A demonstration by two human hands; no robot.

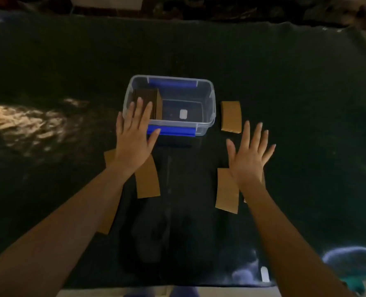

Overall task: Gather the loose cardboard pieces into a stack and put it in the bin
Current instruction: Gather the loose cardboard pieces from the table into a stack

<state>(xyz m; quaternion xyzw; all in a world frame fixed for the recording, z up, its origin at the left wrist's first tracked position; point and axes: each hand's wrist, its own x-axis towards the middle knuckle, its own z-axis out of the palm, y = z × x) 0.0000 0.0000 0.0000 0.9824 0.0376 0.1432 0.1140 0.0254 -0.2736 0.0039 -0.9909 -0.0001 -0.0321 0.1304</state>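
Observation:
A clear plastic bin [210, 108] with blue handles stands in the middle of the dark table. A stack of cardboard [149, 99] leans inside its left end. My left hand [135, 138] hovers flat and open over the bin's near left corner. My right hand [249, 155] is spread open to the right of the bin, holding nothing. Loose brown cardboard pieces lie around: one [231, 116] right of the bin, one [146, 181] under my left wrist, one [227, 191] under my right wrist, and another [106, 224] partly hidden by my left forearm.
A dark cloth [199, 50] covers the table. A small white label [183, 114] sits on the bin floor. Bright glare marks the cloth at the left [23, 123]. The table's near edge [199, 289] runs along the bottom.

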